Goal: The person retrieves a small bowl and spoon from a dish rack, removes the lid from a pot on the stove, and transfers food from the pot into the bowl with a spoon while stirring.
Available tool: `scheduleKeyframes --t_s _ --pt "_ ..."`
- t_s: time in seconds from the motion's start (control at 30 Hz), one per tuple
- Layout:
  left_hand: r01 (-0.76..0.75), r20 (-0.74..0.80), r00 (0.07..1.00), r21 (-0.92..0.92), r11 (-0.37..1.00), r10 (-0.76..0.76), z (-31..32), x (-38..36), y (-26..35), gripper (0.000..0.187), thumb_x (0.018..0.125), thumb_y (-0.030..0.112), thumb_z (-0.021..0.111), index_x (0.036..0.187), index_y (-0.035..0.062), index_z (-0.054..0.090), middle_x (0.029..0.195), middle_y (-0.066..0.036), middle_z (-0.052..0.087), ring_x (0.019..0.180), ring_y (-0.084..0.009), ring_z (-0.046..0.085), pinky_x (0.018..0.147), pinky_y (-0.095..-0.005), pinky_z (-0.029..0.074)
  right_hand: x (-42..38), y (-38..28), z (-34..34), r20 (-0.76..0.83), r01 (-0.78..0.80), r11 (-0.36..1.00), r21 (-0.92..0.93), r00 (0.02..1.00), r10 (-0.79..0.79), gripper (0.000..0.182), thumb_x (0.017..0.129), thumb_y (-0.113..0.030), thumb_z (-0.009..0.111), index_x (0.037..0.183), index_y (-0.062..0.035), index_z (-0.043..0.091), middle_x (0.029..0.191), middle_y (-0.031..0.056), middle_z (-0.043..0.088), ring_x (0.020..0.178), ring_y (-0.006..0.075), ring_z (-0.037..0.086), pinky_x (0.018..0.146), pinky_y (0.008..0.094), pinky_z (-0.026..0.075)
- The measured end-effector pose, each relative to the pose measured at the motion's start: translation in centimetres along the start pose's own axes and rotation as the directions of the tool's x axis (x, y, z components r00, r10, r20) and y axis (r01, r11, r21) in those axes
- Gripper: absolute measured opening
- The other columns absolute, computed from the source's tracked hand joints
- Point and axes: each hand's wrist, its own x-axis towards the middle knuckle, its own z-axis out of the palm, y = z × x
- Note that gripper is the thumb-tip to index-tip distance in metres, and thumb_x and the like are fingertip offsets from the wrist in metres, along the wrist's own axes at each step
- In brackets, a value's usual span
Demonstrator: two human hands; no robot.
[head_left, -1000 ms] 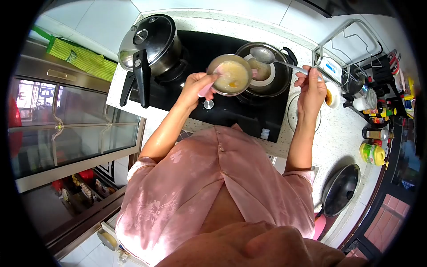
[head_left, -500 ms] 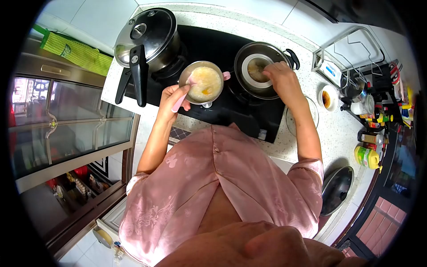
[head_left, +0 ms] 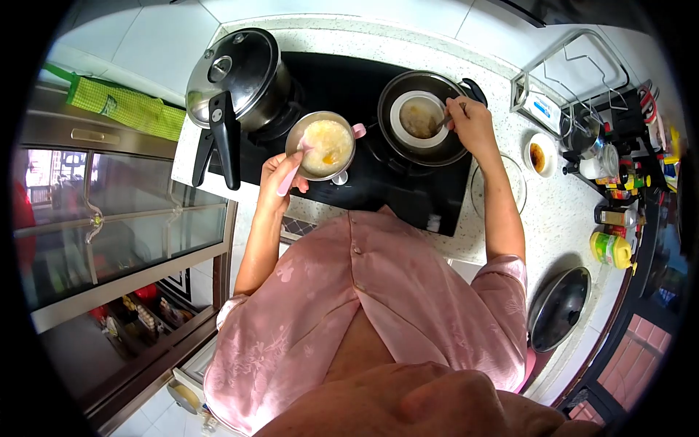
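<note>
My left hand (head_left: 279, 175) is closed at the near left side of a small metal bowl (head_left: 352, 156) with a pink side handle. Its thumb presses a pink-handled spoon (head_left: 288, 180), whose head dips into pale, porridge-like food (head_left: 327, 144) with yellow bits. Over the other burner sits a dark pan (head_left: 387, 91), and inside it a white bowl (head_left: 399, 116) contains cloudy, brownish food (head_left: 419, 121). My right hand (head_left: 472, 124) pinches a spoon (head_left: 443, 124) that slants down into this white bowl.
A pressure cooker (head_left: 240, 69) stands at the hob's back left, its black handle pointing towards me. To the right are a glass lid (head_left: 515, 186), a small white bowl (head_left: 549, 154) with brown residue, a wire rack (head_left: 575, 54), several bottles and a dark pan lid (head_left: 559, 309).
My right hand has drawn back to the right, and the spoon and more of the white bowl's food now show. The view has shifted slightly. My left hand keeps its hold.
</note>
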Motion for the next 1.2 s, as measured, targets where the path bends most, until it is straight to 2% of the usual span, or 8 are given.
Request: scheduleKeyframes --t_s 0.1,0.27,0.6,0.93,1.03,1.07,1.13,1.2 --pt "-0.006 0.038 0.999 0.005 1.000 0.006 -0.1 0.3 -0.2 0.025 0.084 0.021 0.058 0.081 -0.0039 0.061 0.061 -0.009 0.061 0.041 -0.0144 0.055 0.039 -0.0233 0.047 -0.4 1.1 0.4 -0.003 -0.078 0.982 0.171 0.997 0.080 0.029 0.088 -0.022 0.052 0.072 0.0004 0.061 0.057 0.0110 0.060 0.050 0.0187 0.058 0.050 0.0315 0.045" --pt "-0.009 -0.006 1.000 -0.020 1.000 0.009 0.7 0.1 0.1 0.025 0.082 0.020 0.060 0.082 -0.0048 0.063 0.063 -0.009 0.062 0.040 -0.0124 0.055 0.038 -0.0208 0.045 -0.9 2.3 0.5 0.024 -0.218 0.732 0.645 0.964 0.266 0.030 0.090 -0.025 0.054 0.074 -0.0011 0.059 0.057 0.0064 0.059 0.045 0.0078 0.051 0.037 0.0195 0.041" --pt "-0.015 0.010 1.000 0.000 1.000 0.015 1.0 0.0 0.4 0.026 0.083 0.020 0.059 0.085 -0.0060 0.063 0.068 -0.011 0.064 0.041 -0.0128 0.056 0.039 -0.0209 0.048 -1.2 1.5 -0.5 -0.088 -0.144 0.609 0.780 0.938 0.336 0.032 0.088 -0.031 0.058 0.071 -0.0038 0.057 0.056 0.0060 0.058 0.042 0.0077 0.048 0.037 0.0201 0.042" --pt "-0.019 0.027 0.999 0.005 1.000 0.019 1.3 -0.2 0.4 0.025 0.083 0.018 0.058 0.086 -0.0062 0.063 0.070 -0.011 0.064 0.041 -0.0127 0.056 0.039 -0.0208 0.048 -3.3 -0.5 -3.7 -0.221 0.022 0.864 0.502 0.970 0.104 0.021 0.090 -0.020 0.054 0.079 -0.0029 0.059 0.059 0.0055 0.059 0.046 0.0092 0.050 0.045 0.0219 0.040" --pt "-0.014 0.026 1.000 0.013 1.000 0.014 1.8 -0.4 0.6 0.025 0.083 0.018 0.059 0.086 -0.0063 0.063 0.069 -0.011 0.064 0.041 -0.0126 0.056 0.039 -0.0206 0.048 -4.2 -1.6 -3.5 -0.241 0.314 0.938 0.146 0.931 -0.274 0.010 0.084 -0.010 0.057 0.087 -0.0022 0.061 0.074 0.0113 0.062 0.062 0.0255 0.060 0.058 0.0286 0.047" --pt "-0.013 0.022 1.000 0.018 1.000 0.012 2.0 -0.5 0.7 0.025 0.083 0.018 0.059 0.086 -0.0062 0.063 0.068 -0.011 0.064 0.041 -0.0126 0.056 0.039 -0.0206 0.048 -4.3 -1.9 -3.6 -0.240 0.314 0.938 0.149 0.931 -0.274 0.010 0.084 -0.010 0.057 0.087 -0.0022 0.061 0.074 0.0113 0.062 0.062 0.0255 0.060 0.058 0.0286 0.047" --pt "-0.014 0.018 1.000 0.022 1.000 0.014 2.0 -0.6 0.7 0.025 0.083 0.019 0.059 0.086 -0.0061 0.063 0.068 -0.010 0.064 0.041 -0.0124 0.056 0.039 -0.0205 0.047 -4.5 -2.4 -3.9 -0.198 0.541 0.841 -0.031 0.821 -0.535 0.008 0.083 -0.008 0.058 0.087 -0.0030 0.062 0.078 0.0107 0.064 0.067 0.0260 0.061 0.061 0.0285 0.047" --pt "-0.017 0.015 1.000 0.024 1.000 0.017 2.0 -0.6 0.6 0.025 0.083 0.019 0.059 0.086 -0.0059 0.063 0.067 -0.010 0.064 0.041 -0.0123 0.056 0.039 -0.0205 0.047 -4.6 -2.2 -4.0 -0.206 0.515 0.857 -0.013 0.837 -0.507 0.008 0.083 -0.007 0.058 0.088 -0.0026 0.062 0.079 0.0109 0.064 0.068 0.0251 0.062 0.061 0.0283 0.048"
